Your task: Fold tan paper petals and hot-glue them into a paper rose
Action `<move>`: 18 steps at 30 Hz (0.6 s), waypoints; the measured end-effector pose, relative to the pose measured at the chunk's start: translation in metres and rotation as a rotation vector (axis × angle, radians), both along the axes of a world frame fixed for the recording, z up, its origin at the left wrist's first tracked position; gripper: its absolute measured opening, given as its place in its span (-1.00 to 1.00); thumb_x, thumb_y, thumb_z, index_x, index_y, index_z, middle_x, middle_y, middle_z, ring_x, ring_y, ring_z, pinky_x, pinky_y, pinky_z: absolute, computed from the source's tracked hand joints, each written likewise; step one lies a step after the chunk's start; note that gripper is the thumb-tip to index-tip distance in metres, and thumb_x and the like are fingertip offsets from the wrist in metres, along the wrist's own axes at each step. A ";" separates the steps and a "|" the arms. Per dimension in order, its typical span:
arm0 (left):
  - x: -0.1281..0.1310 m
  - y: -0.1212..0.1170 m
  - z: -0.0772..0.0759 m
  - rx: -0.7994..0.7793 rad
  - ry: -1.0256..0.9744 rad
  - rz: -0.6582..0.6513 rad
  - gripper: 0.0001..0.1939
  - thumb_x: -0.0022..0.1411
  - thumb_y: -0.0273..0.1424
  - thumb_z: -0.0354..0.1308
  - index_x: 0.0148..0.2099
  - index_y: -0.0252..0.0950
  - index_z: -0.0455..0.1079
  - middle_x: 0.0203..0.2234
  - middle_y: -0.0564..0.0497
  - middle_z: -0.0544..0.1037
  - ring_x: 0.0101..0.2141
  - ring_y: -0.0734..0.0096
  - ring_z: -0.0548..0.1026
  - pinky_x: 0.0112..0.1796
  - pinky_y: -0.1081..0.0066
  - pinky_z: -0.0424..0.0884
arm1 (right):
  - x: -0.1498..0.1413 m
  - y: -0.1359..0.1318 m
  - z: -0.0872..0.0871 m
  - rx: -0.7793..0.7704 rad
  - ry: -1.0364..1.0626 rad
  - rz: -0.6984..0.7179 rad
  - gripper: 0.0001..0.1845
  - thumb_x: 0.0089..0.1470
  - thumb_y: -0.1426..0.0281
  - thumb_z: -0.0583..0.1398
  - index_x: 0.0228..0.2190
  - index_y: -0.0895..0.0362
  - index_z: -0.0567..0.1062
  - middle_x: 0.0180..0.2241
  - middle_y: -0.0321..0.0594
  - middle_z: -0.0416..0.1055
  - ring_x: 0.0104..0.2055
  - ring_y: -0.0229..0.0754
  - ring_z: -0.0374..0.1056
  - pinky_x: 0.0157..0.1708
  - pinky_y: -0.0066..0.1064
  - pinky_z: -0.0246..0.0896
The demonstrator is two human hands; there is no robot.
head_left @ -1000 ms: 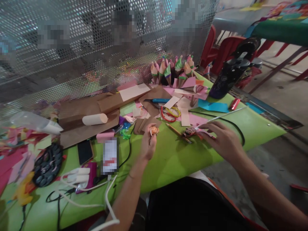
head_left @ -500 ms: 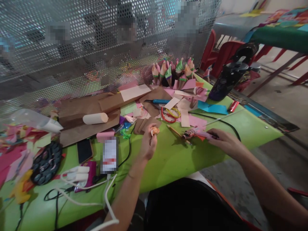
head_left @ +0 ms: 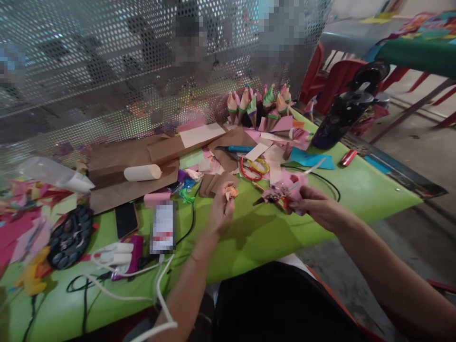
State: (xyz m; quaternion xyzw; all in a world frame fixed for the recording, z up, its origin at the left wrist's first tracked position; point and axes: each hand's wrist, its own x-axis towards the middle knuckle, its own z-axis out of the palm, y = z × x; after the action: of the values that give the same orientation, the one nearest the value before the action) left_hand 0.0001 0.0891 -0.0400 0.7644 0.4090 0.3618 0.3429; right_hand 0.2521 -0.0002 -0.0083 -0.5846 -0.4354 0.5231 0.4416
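My left hand (head_left: 223,211) is closed round a small orange swirled piece (head_left: 232,192), with a pale bit showing at its side. What lies inside the fingers is hidden. To the right, my right hand (head_left: 318,205) pinches a crumpled pink bundle (head_left: 288,190) that looks like a soft plastic bag. Its left end is speckled and narrows to a dark point; blur hides its contents. Brown paper pieces (head_left: 213,184) lie just behind my left hand. Scissors with red and yellow handles (head_left: 252,170) rest behind the two hands.
Several model ice-cream cones (head_left: 269,102) stand at the back by a perforated metal screen (head_left: 124,85). A dark tumbler (head_left: 338,116) is at the right edge. Phones (head_left: 162,227), white cables (head_left: 123,297), a paint palette (head_left: 71,237) and a yellow glue gun (head_left: 33,273) occupy the left.
My right hand has moved slightly left and turned, lifting the pink bundle, which now shows wider and nearer my left hand. The left hand holds the orange piece much as before.
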 end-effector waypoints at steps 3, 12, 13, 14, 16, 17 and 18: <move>-0.001 0.001 -0.004 -0.014 -0.008 -0.008 -0.59 0.29 -0.34 -0.09 0.17 -0.20 0.24 -0.07 -0.09 0.49 -0.12 0.23 0.46 -0.04 0.25 0.39 | -0.010 0.004 0.005 0.044 -0.022 0.058 -0.64 -0.18 0.16 0.36 -0.32 0.07 0.53 -0.42 -0.22 0.52 -0.45 -0.18 0.40 -0.55 -0.42 0.22; -0.001 0.002 -0.001 0.022 0.027 -0.012 -0.60 0.33 -0.28 -0.13 0.16 -0.23 0.24 -0.01 -0.10 0.47 -0.06 0.24 0.46 -0.02 0.26 0.38 | -0.015 0.009 0.003 0.072 -0.099 0.045 -0.55 -0.17 0.01 0.39 -0.35 0.11 0.63 -0.41 -0.18 0.54 -0.34 -0.08 0.43 -0.40 -0.32 0.36; -0.001 0.002 -0.001 0.026 0.031 -0.012 -0.60 0.33 -0.29 -0.13 0.16 -0.23 0.25 0.00 -0.10 0.46 -0.04 0.23 0.45 -0.02 0.26 0.37 | -0.015 0.009 0.003 0.067 -0.095 0.040 -0.53 -0.17 0.00 0.39 -0.34 0.11 0.64 -0.40 -0.17 0.54 -0.32 -0.06 0.44 -0.39 -0.31 0.36; -0.001 0.002 0.000 0.029 0.036 -0.012 -0.60 0.33 -0.29 -0.12 0.16 -0.22 0.25 0.01 -0.10 0.46 -0.04 0.23 0.45 -0.01 0.26 0.37 | -0.016 0.009 0.003 0.062 -0.087 0.039 -0.52 -0.18 0.00 0.40 -0.32 0.10 0.65 -0.38 -0.17 0.55 -0.30 -0.05 0.44 -0.37 -0.30 0.37; -0.001 0.001 -0.001 0.032 0.052 -0.009 -0.60 0.33 -0.30 -0.12 0.17 -0.22 0.25 0.01 -0.09 0.46 -0.04 0.24 0.45 -0.02 0.27 0.38 | -0.017 0.009 0.003 0.065 -0.071 0.047 -0.50 -0.18 -0.01 0.40 -0.28 0.09 0.65 -0.32 -0.17 0.57 -0.26 -0.04 0.45 -0.30 -0.28 0.38; -0.001 0.001 -0.001 0.033 0.062 -0.008 -0.59 0.33 -0.31 -0.12 0.17 -0.21 0.24 0.01 -0.09 0.46 -0.04 0.24 0.45 -0.02 0.27 0.38 | -0.018 0.009 0.003 0.072 -0.069 0.053 -0.49 -0.17 -0.01 0.40 -0.26 0.09 0.64 -0.29 -0.17 0.57 -0.24 -0.04 0.45 -0.26 -0.27 0.38; -0.002 0.001 -0.001 0.035 0.070 -0.005 -0.59 0.33 -0.32 -0.12 0.18 -0.21 0.24 0.01 -0.08 0.47 -0.04 0.24 0.45 -0.02 0.27 0.38 | -0.019 0.009 0.003 0.079 -0.074 0.061 -0.49 -0.15 -0.01 0.39 -0.26 0.09 0.64 -0.28 -0.17 0.57 -0.24 -0.04 0.45 -0.24 -0.26 0.38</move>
State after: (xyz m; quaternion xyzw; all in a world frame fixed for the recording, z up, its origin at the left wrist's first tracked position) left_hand -0.0015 0.0900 -0.0412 0.7835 0.4125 0.3411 0.3157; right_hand 0.2334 0.0089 -0.0050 -0.5720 -0.4896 0.4966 0.4318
